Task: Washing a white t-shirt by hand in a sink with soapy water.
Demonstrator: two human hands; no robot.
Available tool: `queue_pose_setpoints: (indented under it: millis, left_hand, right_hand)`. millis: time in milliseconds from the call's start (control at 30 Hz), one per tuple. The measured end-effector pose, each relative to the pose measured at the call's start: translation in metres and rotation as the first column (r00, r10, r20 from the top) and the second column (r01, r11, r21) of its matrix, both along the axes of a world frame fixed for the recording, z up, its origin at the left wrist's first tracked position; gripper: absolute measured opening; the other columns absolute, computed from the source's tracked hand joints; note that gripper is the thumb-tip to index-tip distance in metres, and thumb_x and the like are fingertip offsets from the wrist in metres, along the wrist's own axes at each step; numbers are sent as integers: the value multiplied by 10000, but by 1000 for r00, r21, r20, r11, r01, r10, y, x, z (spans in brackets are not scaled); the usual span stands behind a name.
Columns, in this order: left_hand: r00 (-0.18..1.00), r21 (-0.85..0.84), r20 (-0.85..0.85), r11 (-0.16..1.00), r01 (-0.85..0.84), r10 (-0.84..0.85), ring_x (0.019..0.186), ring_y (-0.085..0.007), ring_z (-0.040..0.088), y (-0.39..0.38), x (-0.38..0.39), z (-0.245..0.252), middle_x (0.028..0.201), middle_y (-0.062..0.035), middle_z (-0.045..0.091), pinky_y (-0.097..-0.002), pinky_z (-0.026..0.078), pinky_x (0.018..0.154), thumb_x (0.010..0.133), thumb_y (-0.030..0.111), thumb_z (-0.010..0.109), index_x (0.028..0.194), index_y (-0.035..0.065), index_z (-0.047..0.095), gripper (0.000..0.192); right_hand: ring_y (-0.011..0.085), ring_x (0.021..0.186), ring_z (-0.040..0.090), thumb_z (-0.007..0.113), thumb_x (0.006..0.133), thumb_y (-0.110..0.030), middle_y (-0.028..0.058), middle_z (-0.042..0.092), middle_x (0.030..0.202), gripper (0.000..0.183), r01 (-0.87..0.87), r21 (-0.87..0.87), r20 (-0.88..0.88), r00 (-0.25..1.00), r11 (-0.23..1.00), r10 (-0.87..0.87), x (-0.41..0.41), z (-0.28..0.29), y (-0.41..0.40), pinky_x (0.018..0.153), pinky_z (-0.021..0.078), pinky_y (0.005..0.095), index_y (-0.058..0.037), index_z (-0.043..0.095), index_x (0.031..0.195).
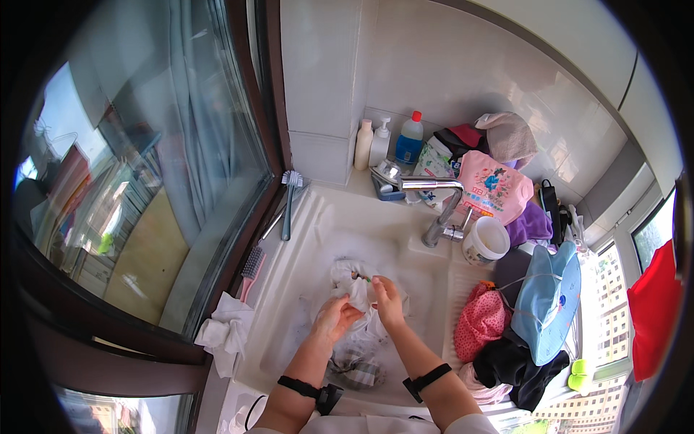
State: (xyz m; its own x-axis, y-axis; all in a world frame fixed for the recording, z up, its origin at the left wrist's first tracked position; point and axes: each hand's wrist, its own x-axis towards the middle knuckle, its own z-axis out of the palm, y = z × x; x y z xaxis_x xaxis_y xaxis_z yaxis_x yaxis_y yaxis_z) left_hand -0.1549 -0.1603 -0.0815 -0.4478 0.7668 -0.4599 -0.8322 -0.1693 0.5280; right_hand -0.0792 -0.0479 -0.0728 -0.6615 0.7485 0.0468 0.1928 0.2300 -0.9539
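Note:
A wet white garment (355, 271) with a small dark and coloured print is bunched up in soapy water. My left hand (337, 320) grips its near left side with fingers curled. From the right, my right hand (387, 298) pinches the same cloth, thumb and fingers together. Both hands are over the basin of a white utility sink (434, 347). Closer to me, a grey checked cloth (355, 369) lies partly under the suds. Part of the white garment below my hands is hidden by foam.
A chrome faucet (447, 211) rises at the back right, beside a white plastic tub (486, 240). Clothes and a blue sun hat (547, 304) crowd the right ledge. On the left rim are a pink brush (252, 271), a long-handled brush (289, 206) and a white cloth (225, 331). Bottles (409, 138) stand behind.

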Motion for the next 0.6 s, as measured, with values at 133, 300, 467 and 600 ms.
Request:
queue_pose_setpoints:
  millis: [133, 300, 467, 600]
  left_hand:
    - [992, 64, 57, 992, 111, -115, 1014, -261, 551, 4, 12, 7, 1059, -150, 569, -409, 436, 907, 911, 300, 439, 1070, -28, 510, 372]
    - [809, 76, 453, 920, 383, -374, 1067, -296, 519, 1, 14, 1, 1058, -174, 560, -443, 419, 908, 855, 470, 497, 1079, -48, 486, 565]
    - [905, -100, 407, 991, -92, 125, 1020, -272, 537, 6, 9, -34, 977, -139, 575, -433, 433, 885, 860, 300, 520, 1028, -40, 494, 380]
    - [832, 39, 412, 905, -424, 372, 999, -238, 542, 4, -6, -41, 985, -109, 579, -400, 448, 867, 834, 127, 499, 1011, -12, 506, 225]
  right_hand:
    - [197, 757, 583, 635, 779, -295, 101, 606, 860, 382, -119, 67, 265, 959, 991, 98, -1, 9, 22, 649, 471, 333, -2, 579, 1016]
    - [160, 712, 564, 641, 759, -229, 58, 601, 828, 285, 143, -462, -9, 986, 875, -166, 2, 29, 37, 628, 454, 310, -14, 581, 937]
    - [159, 800, 552, 643, 756, -188, 69, 593, 864, 307, 4, -408, 46, 999, 913, 16, -2, 38, 20, 719, 433, 298, -5, 562, 988]
    - [168, 796, 555, 648, 751, -183, 79, 587, 879, 311, 71, -524, -57, 991, 849, -119, -1, 41, 22, 709, 438, 293, 2, 560, 985]
